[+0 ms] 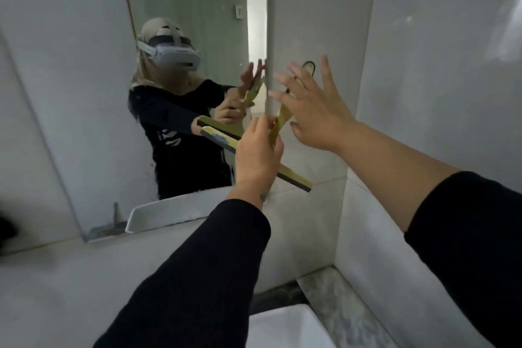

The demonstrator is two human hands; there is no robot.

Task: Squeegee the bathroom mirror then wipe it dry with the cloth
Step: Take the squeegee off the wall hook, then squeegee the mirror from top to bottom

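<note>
The bathroom mirror [93, 110] hangs on the tiled wall and fills the left and middle of the view. My left hand [257, 155] grips the handle of a yellow squeegee [293, 176] in front of the mirror's lower right corner. Its blade slants from upper left to lower right and crosses the mirror's right edge. My right hand [313, 104] is spread open just right of that edge, beside the handle's top loop, and holds nothing. No cloth is in view.
A white basin [285, 325] sits below at the bottom centre, with a marbled counter strip [336, 299] to its right. The tiled side wall [440, 79] closes the corner on the right. The mirror reflects a person in black sleeves and a headset.
</note>
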